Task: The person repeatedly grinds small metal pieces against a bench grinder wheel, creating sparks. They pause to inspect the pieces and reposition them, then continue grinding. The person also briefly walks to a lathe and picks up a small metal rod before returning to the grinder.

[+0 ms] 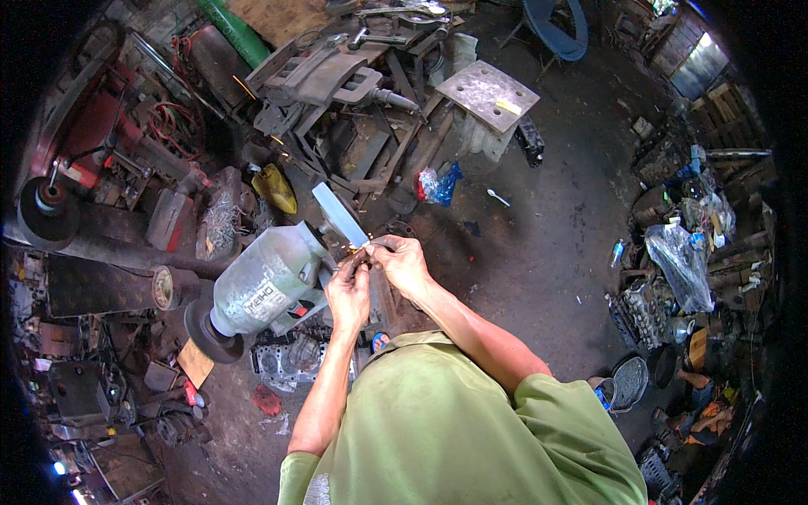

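Both hands met at the right end of a grey bench grinder (265, 286), and together they pinched a small metal piece (364, 255) too small and too blurred to name. The left hand (348, 293) was closed on it from below, fingers curled and thumb pressed on top. The right hand (402, 263) was closed on it from the other side, fingertips (376, 246) bent down over the same spot, so the two grips touched each other. The piece sat between the fingertips, right against the grinder's wheel guard, and a few orange sparks (360, 249) showed just beside the grip. A pale blue-white shield (338, 214) stood tilted just above and to the left of the fingers, fixed to the grinder. The motor body lay further left of the grip, and its dark wheel (206, 330) sat at the far end, well apart from the hands.

Beyond the grip, a heap of scrap iron (353, 109) was piled up, with a yellow jug (274, 188) off to the left of it and a crumpled blue and red bag (438, 183) just past the right hand on the dark floor (539, 252). A square metal plate (487, 93) with holes lay further off beyond that. The person's green shirt (446, 429) filled the view below the forearms.
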Motion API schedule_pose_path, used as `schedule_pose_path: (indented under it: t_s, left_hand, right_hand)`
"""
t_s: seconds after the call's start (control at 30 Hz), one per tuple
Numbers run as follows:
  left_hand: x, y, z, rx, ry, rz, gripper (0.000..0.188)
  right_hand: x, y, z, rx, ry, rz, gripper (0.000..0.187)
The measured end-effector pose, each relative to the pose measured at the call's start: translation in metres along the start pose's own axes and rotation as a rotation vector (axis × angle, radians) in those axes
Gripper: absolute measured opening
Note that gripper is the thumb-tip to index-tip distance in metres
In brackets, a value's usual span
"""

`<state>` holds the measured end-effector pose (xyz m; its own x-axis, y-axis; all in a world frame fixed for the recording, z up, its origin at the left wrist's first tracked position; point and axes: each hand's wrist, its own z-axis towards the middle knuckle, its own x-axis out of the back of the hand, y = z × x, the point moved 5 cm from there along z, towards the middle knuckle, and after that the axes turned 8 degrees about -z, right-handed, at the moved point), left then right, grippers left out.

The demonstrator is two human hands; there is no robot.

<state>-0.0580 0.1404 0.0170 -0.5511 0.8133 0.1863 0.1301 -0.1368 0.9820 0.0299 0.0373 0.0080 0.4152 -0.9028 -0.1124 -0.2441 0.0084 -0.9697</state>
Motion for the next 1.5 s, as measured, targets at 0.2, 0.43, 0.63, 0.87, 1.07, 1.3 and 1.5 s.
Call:
schedule_pose_path:
  t_s: [0.2, 0.43, 0.63, 0.87, 1.07, 1.3, 1.5]
  left_hand:
    - [-0.004, 0.006, 0.000, -0.025, -0.001, -0.100, 0.020]
    - [0.005, -0.010, -0.034, 0.278, -0.062, -0.495, 0.022]
    - [0.041, -0.071, -0.091, 0.497, -0.030, -0.696, 0.021]
    - [0.207, -0.192, -0.194, 0.707, 0.564, -0.567, 0.014]
    - [0.436, -0.142, -0.137, 0.385, 0.934, 0.055, 0.023]
    - [0.492, 0.000, 0.068, -0.062, 0.531, 0.492, 0.023]
    - [0.493, -0.065, 0.195, 0.142, -0.155, 1.137, 0.034]
  right_hand:
    - [0.011, -0.011, -0.011, -0.038, -0.031, 0.007, 0.014]
    - [0.014, -0.024, -0.035, 0.147, -0.274, -0.576, 0.022]
    - [-0.019, -0.006, -0.053, 0.185, -0.611, -0.936, 0.028]
    - [0.010, 0.094, -0.043, 0.112, -0.693, -1.235, 0.025]
    - [0.094, 0.152, -0.051, 0.007, -0.458, -1.367, 0.024]
    - [0.131, 0.152, -0.104, -0.367, -0.124, -1.023, 0.023]
    - [0.139, 0.140, -0.147, -0.436, 0.079, -0.860, 0.024]
